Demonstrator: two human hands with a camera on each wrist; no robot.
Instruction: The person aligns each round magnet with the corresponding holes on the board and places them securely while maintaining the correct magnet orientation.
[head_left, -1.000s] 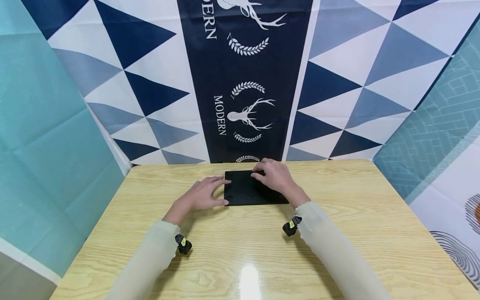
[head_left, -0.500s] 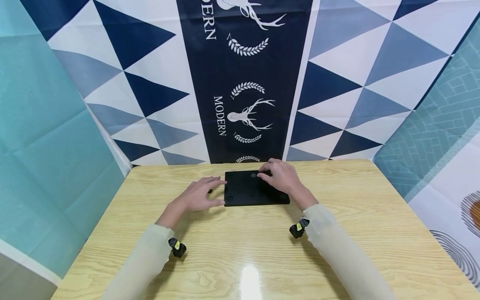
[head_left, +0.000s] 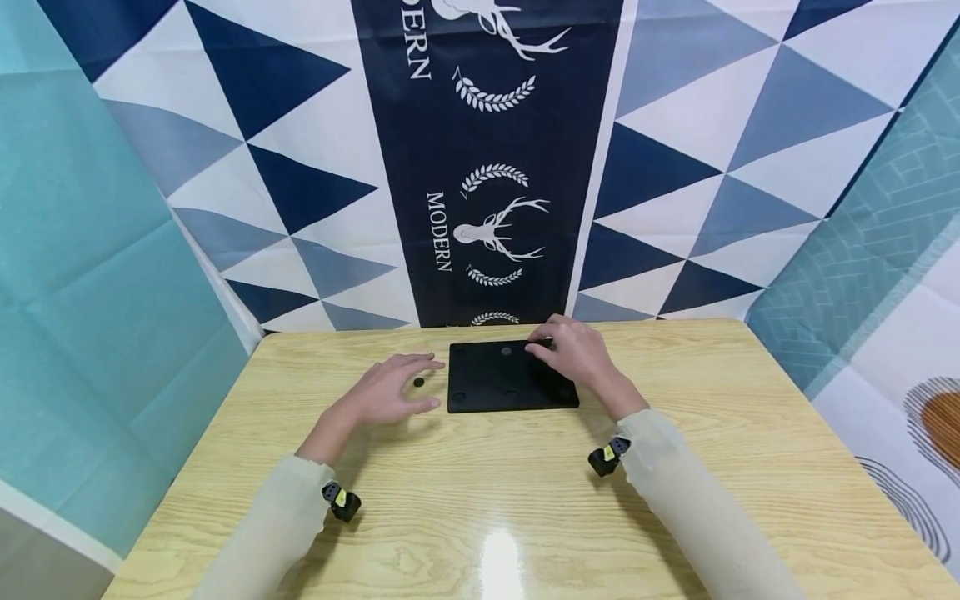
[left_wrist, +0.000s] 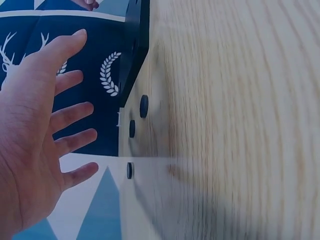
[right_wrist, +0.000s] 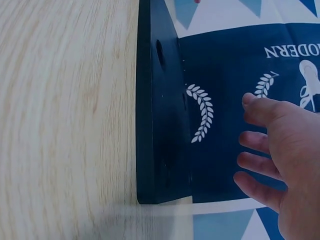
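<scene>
- Left fingers (left_wrist: pixel 75 117): released, straight and spread, grasping nothing; part of the left hand (head_left: pixel 382 392).
- Right fingers (right_wrist: pixel 260 162): relaxed, slightly bent, nothing seen in them; right hand (head_left: pixel 573 354) over the far right part of the panel, apart from its face in the right wrist view.
- Small black discs (left_wrist: pixel 144 106), three: on the counter by the left hand; the head view shows one, framed between thumb and forefinger.
- Black panel (head_left: pixel 487 379), flat on the counter: long axis left to right, right of the left fingers and just beside their tips. Round marks on its face — recesses or seated discs, cannot tell for all.
- Governing relation, as judged: discs off the panel's left short edge, nearer the left hand; panel nearer the right.
- Counter (head_left: pixel 480 475), wood-grained.
- Patterned cloth (head_left: pixel 637 175) — hung behind.
</scene>
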